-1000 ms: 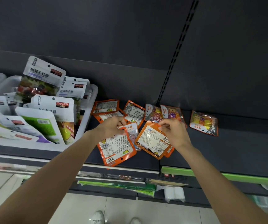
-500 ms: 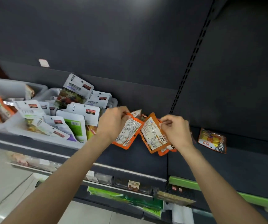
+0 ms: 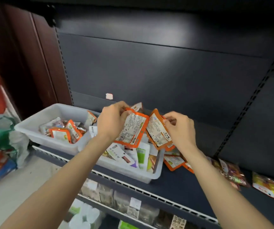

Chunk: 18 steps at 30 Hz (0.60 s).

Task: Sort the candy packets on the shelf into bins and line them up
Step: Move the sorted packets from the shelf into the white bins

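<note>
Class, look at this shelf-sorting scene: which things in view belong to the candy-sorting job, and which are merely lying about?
Part of the job:
- left hand gripping an orange-edged foil candy packet
- right hand pinching a second orange packet
- two translucent white plastic bins
- loose orange packets and dark packets on the shelf

Lying about:
- green-and-white plastic bag
- goods on the lower shelf

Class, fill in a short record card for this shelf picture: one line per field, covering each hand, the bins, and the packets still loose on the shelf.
left hand: left hand grips an orange-edged candy packet by its top
right hand: right hand pinches a second orange packet, with more behind it
left bin: far-left white bin holds orange packets
near bin: white bin under the hands holds white-topped pouches
loose on shelf: orange packets beside the near bin; dark packets and a yellow-printed packet farther right
</note>
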Tool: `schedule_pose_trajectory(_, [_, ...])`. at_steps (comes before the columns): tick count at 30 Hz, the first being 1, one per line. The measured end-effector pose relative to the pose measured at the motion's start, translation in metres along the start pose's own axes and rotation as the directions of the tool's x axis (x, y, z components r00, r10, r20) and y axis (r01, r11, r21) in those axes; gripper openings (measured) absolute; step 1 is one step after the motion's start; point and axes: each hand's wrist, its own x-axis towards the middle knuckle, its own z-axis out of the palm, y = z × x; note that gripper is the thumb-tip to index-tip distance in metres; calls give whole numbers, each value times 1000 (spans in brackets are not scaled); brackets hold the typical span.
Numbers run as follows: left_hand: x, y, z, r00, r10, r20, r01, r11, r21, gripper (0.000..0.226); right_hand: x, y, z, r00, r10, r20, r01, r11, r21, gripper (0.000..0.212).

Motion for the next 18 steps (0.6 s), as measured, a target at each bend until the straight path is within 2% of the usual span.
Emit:
schedule_pose_trajectory(4, [26, -66, -61, 1000, 18, -3, -18, 1000, -2, 9, 8, -72, 60, 998, -39, -40, 37, 997, -62, 13])
schedule_pose_trajectory(11, [71, -167, -137, 1000, -9, 21, 8, 999, 43, 8, 18, -167, 152, 992, -30, -122, 26, 999, -37, 12])
schedule_pose_trajectory(18, [128, -251, -147, 997, -14, 73, 0, 983, 182, 11, 54, -200, 228, 993, -47, -107, 41, 998, -56, 13])
